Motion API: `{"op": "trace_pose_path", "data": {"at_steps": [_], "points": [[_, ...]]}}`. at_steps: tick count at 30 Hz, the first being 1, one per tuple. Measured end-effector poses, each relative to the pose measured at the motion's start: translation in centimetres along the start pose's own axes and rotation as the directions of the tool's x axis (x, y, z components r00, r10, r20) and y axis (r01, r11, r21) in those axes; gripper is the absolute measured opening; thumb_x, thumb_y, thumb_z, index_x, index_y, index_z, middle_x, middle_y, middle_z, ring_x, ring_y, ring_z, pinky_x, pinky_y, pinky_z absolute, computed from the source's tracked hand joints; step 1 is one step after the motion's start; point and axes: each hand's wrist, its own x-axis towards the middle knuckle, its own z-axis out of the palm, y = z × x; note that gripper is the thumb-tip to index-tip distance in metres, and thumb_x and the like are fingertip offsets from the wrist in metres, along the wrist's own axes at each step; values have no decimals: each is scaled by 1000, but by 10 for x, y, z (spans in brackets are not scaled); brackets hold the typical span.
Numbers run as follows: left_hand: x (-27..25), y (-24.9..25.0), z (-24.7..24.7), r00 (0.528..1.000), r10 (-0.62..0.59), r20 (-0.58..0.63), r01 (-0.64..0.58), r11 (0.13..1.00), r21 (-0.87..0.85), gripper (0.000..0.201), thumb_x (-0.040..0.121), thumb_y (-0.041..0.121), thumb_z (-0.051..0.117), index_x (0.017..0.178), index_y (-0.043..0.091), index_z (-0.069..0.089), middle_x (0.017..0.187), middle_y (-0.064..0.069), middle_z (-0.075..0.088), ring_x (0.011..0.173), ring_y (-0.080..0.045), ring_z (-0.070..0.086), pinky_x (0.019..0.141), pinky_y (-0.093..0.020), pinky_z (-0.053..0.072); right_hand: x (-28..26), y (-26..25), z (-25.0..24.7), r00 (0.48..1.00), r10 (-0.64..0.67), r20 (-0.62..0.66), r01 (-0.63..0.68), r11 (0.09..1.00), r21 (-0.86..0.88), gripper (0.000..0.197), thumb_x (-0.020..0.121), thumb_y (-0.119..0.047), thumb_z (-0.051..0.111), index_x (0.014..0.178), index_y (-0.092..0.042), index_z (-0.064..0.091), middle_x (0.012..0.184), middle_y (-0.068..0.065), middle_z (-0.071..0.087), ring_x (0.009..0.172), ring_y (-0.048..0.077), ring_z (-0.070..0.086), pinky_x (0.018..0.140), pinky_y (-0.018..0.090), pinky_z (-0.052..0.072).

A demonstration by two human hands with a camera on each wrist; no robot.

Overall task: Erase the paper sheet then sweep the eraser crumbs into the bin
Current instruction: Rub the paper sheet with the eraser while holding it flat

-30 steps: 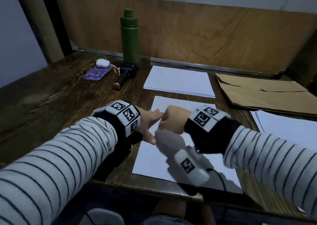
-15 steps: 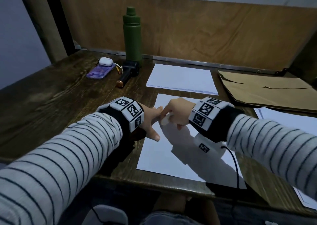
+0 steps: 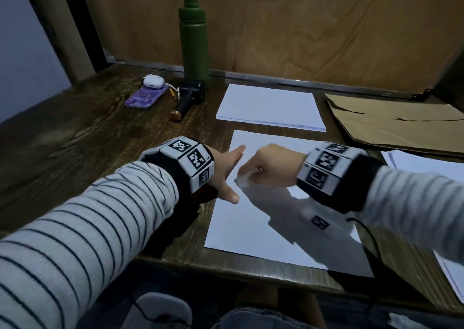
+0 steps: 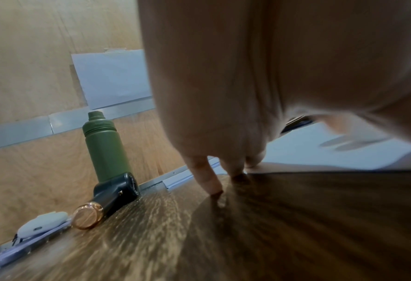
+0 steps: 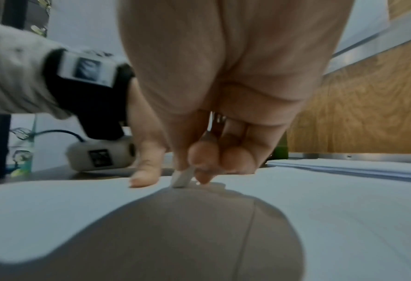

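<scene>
Right hand (image 3: pixel 272 164) slid left on paper sheet (image 3: pixel 253 228), pinching eraser (image 5: pixel 182 177); left hand (image 3: pixel 226 170) flat, pinning edge. Keep strokes short.

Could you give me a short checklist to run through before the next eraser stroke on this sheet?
1. Eraser gripped: ok. The right hand pinches the white eraser.
2. Eraser on the sheet: ok. Its tip touches the paper sheet.
3. Sheet held down: ok. The left hand rests flat at its left edge, thumb on the paper.
4. Marks left to erase: cannot tell; the picture is blurred there.
5. Crumbs to sweep: cannot tell; none are clearly visible.
6. Bin within reach: cannot tell; no bin is in view.
</scene>
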Motion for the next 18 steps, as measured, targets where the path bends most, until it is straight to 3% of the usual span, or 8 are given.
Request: {"op": "trace_pose_path", "data": {"at_steps": [2, 4, 7, 9, 12, 14, 18], "points": [[1, 0, 0, 1000, -11, 7, 11, 1000, -9, 131, 70, 59, 72, 145, 24, -29, 161, -1, 7, 144, -23, 24, 115, -40, 27, -14, 3, 1, 993, -26, 112, 22, 999, 37, 25, 91, -26, 56, 111, -31, 70, 90, -8, 71, 74, 10, 62, 77, 20, 49], [1, 1, 0, 1000, -14, 0, 14, 1000, -17, 129, 72, 57, 71, 146, 23, -28, 161, 0, 7, 144, -23, 25, 115, -39, 27, -11, 4, -3, 992, -14, 125, 10, 999, 31, 25, 91, -29, 58, 113, -32, 69, 89, -12, 68, 68, 4, 56, 73, 15, 46], [3, 1, 2, 1000, -15, -7, 14, 999, -36, 128, 68, 61, 72, 148, 26, -22, 157, -4, 24, 137, -26, 37, 111, -41, 34, 13, 4, -7, 999, -4, -38, 4, 1000, -17, 27, 90, -18, 56, 112, -26, 71, 101, -9, 70, 87, 9, 56, 71, 9, 38], [4, -1, 2, 1000, -6, -4, 6, 1000, -30, 131, 63, 65, 72, 148, 28, -20, 156, -3, 27, 136, -27, 39, 110, -43, 36, 18, 5, -4, 996, -7, -89, 7, 1000, -7, 28, 90, -16, 55, 111, -24, 72, 107, -5, 72, 96, 13, 61, 77, 13, 37], [4, -1, 2, 1000, -13, 3, 13, 1000, -25, 128, 70, 60, 71, 148, 24, -24, 161, 1, 9, 143, -23, 28, 114, -42, 30, -4, 11, 3, 999, -25, 35, 24, 1000, 16, 26, 91, -26, 56, 112, -30, 70, 108, -6, 72, 86, 8, 55, 83, 20, 41], [3, 2, 2, 1000, -5, -1, 5, 1000, -21, 124, 74, 56, 70, 148, 22, -22, 161, 2, 7, 144, -23, 26, 115, -39, 28, -18, 10, 2, 992, -36, 124, 31, 999, 42, 26, 90, -36, 57, 112, -32, 70, 107, -8, 72, 84, 6, 53, 82, 19, 40], [3, 0, 1, 1000, -8, 7, 8, 1000, -18, 124, 71, 61, 70, 148, 26, -21, 160, 1, 13, 141, -25, 31, 113, -42, 31, 4, 5, -8, 999, 38, -22, -38, 999, 3, 30, 90, -19, 53, 114, -25, 70, 112, -2, 71, 96, 15, 60, 82, 22, 41]]}}
